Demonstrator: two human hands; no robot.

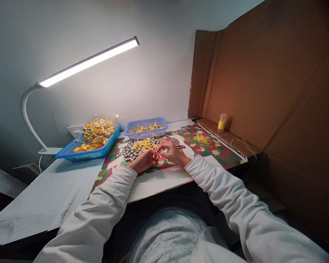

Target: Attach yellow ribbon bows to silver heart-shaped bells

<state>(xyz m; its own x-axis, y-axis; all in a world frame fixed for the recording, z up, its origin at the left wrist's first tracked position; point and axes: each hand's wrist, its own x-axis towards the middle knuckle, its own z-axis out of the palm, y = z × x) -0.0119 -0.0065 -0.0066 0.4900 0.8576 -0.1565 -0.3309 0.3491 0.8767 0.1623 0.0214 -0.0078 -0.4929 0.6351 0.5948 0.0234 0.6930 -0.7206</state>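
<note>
My left hand (144, 160) is turned partly palm up over the camouflage-patterned mat, its fingers curled around a thin yellowish cord (147, 170) that trails below it. My right hand (171, 153) meets it from the right, thumb and fingertips pinched together at the left fingertips. What the right fingers pinch is too small to make out. Just beyond the left hand lies a pile of small silver bells (128, 150), with yellow ribbon pieces (144, 145) heaped beside them. Behind my right hand lies a small dark-pink tool (180, 147), partly hidden.
A blue basket (112, 140) heaped with yellow pieces and bells stands left; a smaller blue basket (146, 135) stands behind the pile. Yellow cords (202, 139) lie right, near a yellow-filled bottle (222, 123). A cardboard wall (249, 80) bounds the right; a lamp (89, 62) overhangs the left.
</note>
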